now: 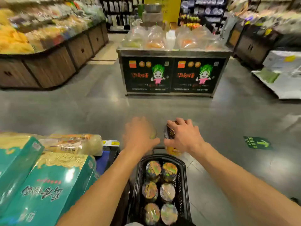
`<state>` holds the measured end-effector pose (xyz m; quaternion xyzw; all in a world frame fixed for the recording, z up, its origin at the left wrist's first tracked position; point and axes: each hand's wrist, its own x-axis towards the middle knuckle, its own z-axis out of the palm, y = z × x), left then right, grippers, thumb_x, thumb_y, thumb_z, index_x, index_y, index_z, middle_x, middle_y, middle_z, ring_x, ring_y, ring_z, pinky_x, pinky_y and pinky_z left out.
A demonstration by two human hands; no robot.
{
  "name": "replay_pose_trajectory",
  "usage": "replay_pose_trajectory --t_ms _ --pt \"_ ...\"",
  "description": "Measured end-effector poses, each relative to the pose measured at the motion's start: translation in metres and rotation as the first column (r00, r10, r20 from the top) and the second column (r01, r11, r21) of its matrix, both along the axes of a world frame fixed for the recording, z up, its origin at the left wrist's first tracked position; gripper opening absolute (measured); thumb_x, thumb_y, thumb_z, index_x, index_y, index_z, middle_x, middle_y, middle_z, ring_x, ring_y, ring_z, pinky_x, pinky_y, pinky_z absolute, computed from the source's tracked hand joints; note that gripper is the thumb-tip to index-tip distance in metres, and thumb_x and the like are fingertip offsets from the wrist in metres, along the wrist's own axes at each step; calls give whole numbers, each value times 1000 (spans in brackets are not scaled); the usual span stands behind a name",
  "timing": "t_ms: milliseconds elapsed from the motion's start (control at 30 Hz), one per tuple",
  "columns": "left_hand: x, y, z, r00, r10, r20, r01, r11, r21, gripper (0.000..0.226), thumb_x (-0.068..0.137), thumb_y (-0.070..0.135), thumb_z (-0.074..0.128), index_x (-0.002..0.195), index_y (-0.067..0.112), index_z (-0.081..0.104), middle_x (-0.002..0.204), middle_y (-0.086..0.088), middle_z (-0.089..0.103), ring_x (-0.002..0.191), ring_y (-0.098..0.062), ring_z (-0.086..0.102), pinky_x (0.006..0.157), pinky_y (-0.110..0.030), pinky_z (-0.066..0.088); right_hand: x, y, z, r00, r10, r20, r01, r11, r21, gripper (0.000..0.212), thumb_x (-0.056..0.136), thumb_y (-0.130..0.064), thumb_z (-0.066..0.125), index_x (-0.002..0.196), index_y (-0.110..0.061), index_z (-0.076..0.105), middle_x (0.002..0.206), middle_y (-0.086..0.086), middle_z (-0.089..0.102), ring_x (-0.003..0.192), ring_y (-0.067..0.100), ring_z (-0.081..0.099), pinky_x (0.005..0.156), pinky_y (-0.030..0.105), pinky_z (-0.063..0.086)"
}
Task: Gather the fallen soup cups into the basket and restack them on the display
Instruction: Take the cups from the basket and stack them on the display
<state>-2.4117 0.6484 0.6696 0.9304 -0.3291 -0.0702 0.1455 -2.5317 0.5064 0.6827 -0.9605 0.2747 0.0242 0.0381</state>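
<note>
The grey polished floor (81,108) carries a black plastic basket (182,183) holding six soup cups (153,168) in two rows. A green arrow sticker (258,143) lies flat on it to the right. A black-fronted display stand (172,75) stands farther off.

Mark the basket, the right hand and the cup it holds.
basket (181,185): head view, right wall.
right hand (184,136): head view, back of hand.
cup (169,134): head view, dark lid.

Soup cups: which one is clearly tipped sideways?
The dark cup held by the right hand, lid facing left; the six cups in the basket stand upright, lids up.
</note>
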Motion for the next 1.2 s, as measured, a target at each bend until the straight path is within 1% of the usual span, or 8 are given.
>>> replay_pose_trajectory --t_ms 100,200,333,533,767,933,1067,1200 --pt "7 -5 48 1000 13 7 -13 1000 15 109 75 72 69 159 26 18 153 0 20 137 -33 25 103 -55 39 6 -6 50 1000 11 23 -10 1000 -29 79 83 -74 54 150 -35 40 149 6 45 129 37 41 98 53 47" --pt "9 -3 91 998 60 -7 -60 998 24 104 74 73 69 156 26 25 151 -1 24 136 -34 28 105 -54 42 14 -11 93 998 43 36 -41 997 -60 78 83 -74 53 149 -34 41 144 7 48 127 37 43 96 52 48" --pt "12 10 134 990 144 7 -144 989 21 95 73 71 68 150 28 33 146 -2 27 133 -32 31 104 -53 43 29 -10 139 991 108 78 -101 990 -94 80 84 -74 55 152 -34 39 150 7 44 134 37 41 101 55 46" --pt "8 38 174 966 258 19 -258 966 19 100 74 71 67 156 25 29 149 -4 26 137 -35 28 107 -55 42 40 7 175 968 221 118 -210 973 -97 83 87 -73 59 157 -35 33 158 7 39 142 39 36 108 59 41" --pt "-18 81 207 910 411 56 -413 910 33 109 73 74 67 160 25 23 155 -6 23 142 -40 25 108 -57 41 43 46 200 913 387 131 -372 920 -122 81 89 -71 57 157 -35 34 157 8 41 140 38 36 107 57 41" --pt "-41 136 224 836 543 72 -546 838 21 107 72 71 68 159 22 27 155 -8 25 141 -42 26 108 -57 40 50 94 207 838 517 174 -503 856 -122 76 87 -70 56 153 -37 38 150 6 47 134 35 43 102 52 48" --pt "-61 194 233 749 659 73 -662 749 32 107 69 71 68 157 22 31 154 -7 27 142 -42 26 106 -58 42 56 148 210 762 628 160 -620 778 -98 76 83 -72 56 149 -38 42 147 3 49 133 34 42 102 52 47" --pt "-83 256 242 674 732 101 -738 673 50 108 72 71 68 158 17 30 160 -14 22 147 -45 23 114 -56 36 57 213 216 650 742 162 -737 668 -101 73 82 -70 57 145 -35 46 142 4 51 130 36 43 101 51 47"
